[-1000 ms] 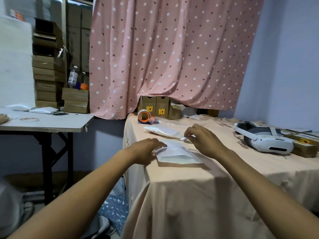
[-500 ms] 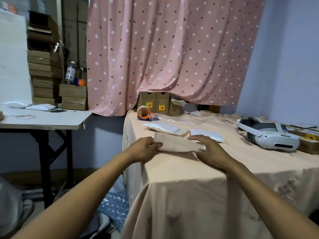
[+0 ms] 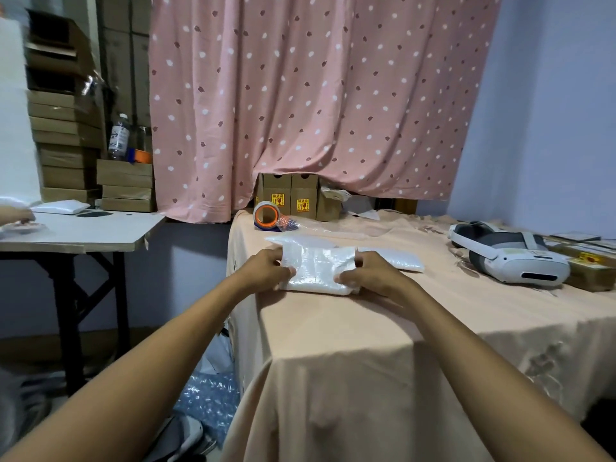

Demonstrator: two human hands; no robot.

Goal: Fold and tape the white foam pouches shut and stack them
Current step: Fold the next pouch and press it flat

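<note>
On the worktop (image 3: 416, 315): foam pouch (image 3: 316, 270) gripped at both ends.
We see left hand (image 3: 266, 270) and right hand (image 3: 370, 273) fingers curled round it.

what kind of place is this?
Probably a small makeshift packing room: stacked cartons at left, a tape roll and foam pouch on a cloth-draped table.

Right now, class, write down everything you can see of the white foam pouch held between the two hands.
The white foam pouch is a soft, glossy, crinkled packet, folded over on itself. Its near edge rests on the peach tablecloth by the table's near corner; its far part tilts up. The left hand grips its left end, the right hand its right end, fingers curled over the edges.
</note>
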